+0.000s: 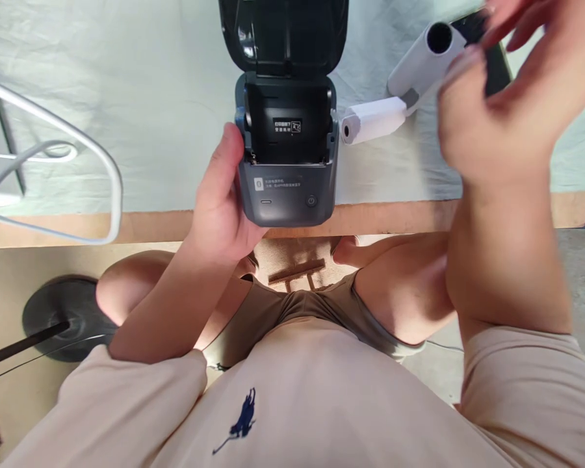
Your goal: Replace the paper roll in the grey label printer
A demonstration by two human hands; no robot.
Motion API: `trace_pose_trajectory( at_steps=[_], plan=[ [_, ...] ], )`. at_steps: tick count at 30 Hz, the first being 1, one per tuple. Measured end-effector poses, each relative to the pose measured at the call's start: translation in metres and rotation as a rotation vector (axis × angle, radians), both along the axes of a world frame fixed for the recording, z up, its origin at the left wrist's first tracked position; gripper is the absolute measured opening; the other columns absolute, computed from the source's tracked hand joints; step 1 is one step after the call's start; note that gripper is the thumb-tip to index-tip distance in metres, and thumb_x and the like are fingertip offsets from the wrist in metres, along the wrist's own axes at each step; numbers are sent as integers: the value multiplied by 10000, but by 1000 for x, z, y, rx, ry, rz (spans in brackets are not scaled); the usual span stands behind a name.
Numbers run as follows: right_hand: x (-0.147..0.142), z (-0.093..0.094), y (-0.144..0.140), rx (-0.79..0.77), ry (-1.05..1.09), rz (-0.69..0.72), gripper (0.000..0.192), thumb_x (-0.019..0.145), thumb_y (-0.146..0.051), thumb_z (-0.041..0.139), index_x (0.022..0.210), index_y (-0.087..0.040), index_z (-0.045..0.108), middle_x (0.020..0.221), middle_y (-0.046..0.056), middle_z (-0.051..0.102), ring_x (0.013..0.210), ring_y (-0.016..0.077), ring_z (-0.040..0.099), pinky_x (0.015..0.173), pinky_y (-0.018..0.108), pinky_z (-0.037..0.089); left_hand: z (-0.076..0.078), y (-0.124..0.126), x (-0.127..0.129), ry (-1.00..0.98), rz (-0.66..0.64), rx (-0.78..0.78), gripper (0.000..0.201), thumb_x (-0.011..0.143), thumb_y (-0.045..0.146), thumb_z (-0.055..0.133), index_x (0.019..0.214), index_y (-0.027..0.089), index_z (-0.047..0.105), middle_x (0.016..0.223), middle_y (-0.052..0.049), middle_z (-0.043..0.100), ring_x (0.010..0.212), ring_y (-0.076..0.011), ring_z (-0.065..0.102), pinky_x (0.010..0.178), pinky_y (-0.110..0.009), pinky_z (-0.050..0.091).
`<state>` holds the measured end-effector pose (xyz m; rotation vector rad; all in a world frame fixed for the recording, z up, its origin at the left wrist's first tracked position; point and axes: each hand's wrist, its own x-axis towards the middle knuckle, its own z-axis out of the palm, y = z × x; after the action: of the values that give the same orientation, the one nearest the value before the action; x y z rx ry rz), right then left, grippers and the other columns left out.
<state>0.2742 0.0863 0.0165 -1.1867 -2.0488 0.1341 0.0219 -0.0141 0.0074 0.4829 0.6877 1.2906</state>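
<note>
left grip clasps dark printer by its left side | printer at front edge of table, lid raised | 2 white rolls to its right | right grip beside larger roll, fingers blurred, cannot tell if grasping

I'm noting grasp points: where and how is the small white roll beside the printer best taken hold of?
Probably grip the small white roll around its middle, coming from the near side: it lies on its side, one end by the printer, the other by the larger roll.
</note>
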Motion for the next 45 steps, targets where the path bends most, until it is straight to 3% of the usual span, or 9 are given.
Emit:
trace_pose_trajectory(
  at_steps=[4, 10, 14, 19, 22, 26, 31, 37, 45],
  plan=[
    [-14, -3, -14, -51, -552, 160, 368, 821, -333, 562, 1151, -256, 707, 1117, 67, 708, 1075, 298, 681, 918, 509, 529, 0, 1, 1, -7, -1, 1, 482, 1079, 434, 355, 1115, 187, 768, 1311, -67, 740, 1493, -302, 507, 1236, -487, 500],
    [-17, -17, -5, -189, -583, 161, 464, 792, -315, 608, 1254, -293, 643, 1148, 47, 727, 1022, 285, 697, 835, 455, 569, 1, 2, 0, 22, -14, -29, 488, 1087, 419, 319, 1018, 197, 749, 1234, -63, 755, 1462, -273, 540, 1230, -442, 502],
    [-19, 3, -12, -120, -364, 143, 353, 811, -382, 702, 1143, -265, 679, 1132, 23, 725, 1039, 247, 692, 930, 439, 526, -1, 1, 1, -4, 6, -10, 470, 1079, 429, 354, 1042, 186, 755, 1273, -74, 740, 1447, -285, 555, 1201, -441, 525],
    [-33, 12, -23, -46, 339, 209, 458, 857, -554, 727, 1239, -314, 651, 1073, -59, 655, 1020, 148, 673, 777, 294, 501, -2, 0, 1, 23, 19, -63, 449, 1057, 473, 405, 1127, 221, 770, 1181, -88, 758, 1401, -294, 605, 1134, -455, 575],
    [-39, 8, -29, -240, 481, 196, 523, 832, -459, 769, 1292, -284, 590, 1310, -31, 630, 969, 141, 686, 734, 284, 542, -3, 1, 0, 65, 25, -114, 391, 1018, 497, 480, 1155, 270, 768, 1069, -84, 775, 1369, -289, 632, 1098, -417, 595],
    [-43, 5, -36, -469, 377, 235, 463, 835, -281, 703, 1283, -277, 587, 1174, 26, 706, 896, 165, 685, 736, 315, 565, -4, 3, -1, 53, 6, -67, 407, 1037, 473, 434, 1081, 249, 772, 1082, -89, 775, 1383, -273, 618, 1097, -374, 591],
    [-51, 12, -40, -374, 338, 305, 195, 800, -255, 768, 965, -276, 667, 941, -20, 689, 832, 151, 634, 729, 309, 487, -5, 1, -1, -13, -14, 18, 458, 1087, 376, 349, 1087, 182, 764, 1127, -68, 772, 1381, -250, 613, 1122, -349, 574],
    [-65, 26, -47, -117, 190, 393, 97, 943, -313, 644, 991, -230, 657, 1042, -5, 679, 1086, 153, 647, 980, 324, 513, -12, -2, 3, 84, -6, 50, 342, 1038, 422, 515, 1122, 204, 765, 1039, -66, 774, 1321, -268, 656, 1058, -336, 607],
    [-88, 28, -58, -25, -92, 231, 244, 1020, -321, 504, 944, -183, 690, 1052, 61, 644, 1031, 169, 640, 916, 331, 525, -13, -7, 5, 94, 29, 93, 256, 1026, 371, 592, 1096, 173, 738, 1110, -80, 767, 1333, -260, 643, 1071, -325, 591]
  ],
)
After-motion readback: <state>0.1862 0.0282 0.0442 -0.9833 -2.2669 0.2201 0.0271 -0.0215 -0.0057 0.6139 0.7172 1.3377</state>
